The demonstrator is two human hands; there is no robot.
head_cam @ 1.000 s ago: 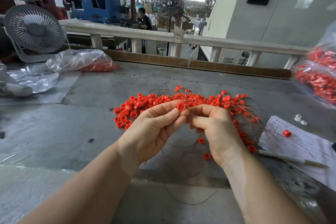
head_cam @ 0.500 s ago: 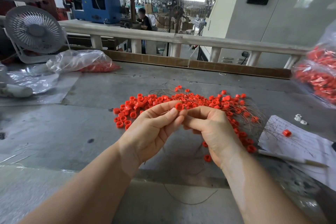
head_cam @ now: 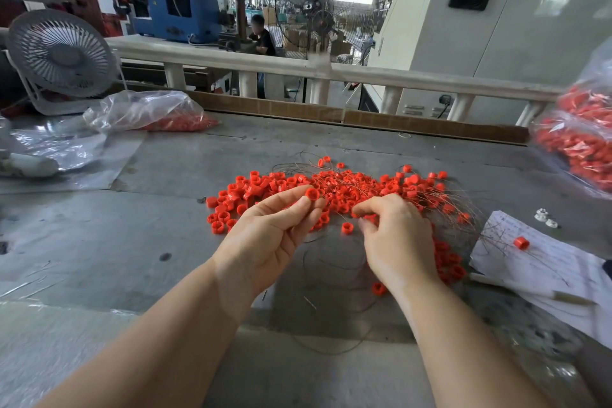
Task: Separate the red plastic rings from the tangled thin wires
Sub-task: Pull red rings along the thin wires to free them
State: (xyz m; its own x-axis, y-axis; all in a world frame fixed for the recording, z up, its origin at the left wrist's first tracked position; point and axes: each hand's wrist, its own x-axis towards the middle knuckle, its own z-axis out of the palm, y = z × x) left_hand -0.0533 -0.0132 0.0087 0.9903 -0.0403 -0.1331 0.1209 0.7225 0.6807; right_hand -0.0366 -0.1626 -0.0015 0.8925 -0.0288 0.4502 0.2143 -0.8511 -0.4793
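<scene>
One small red plastic ring [head_cam: 311, 193] sits pinched in the left hand [head_cam: 272, 235], apparently freed. Right hand [head_cam: 395, 238], fingers curled, picks at the tangled thin grey wires [head_cam: 357, 187]; next, likely drop that ring aside on the grey table [head_cam: 185, 175]

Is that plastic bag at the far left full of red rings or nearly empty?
Nearly empty: the clear plastic bag lies collapsed and crumpled, with only a thin layer of red rings along its right end.

The handwriting on the paper sheet [head_cam: 543, 262] at the right is too small to read.
</scene>
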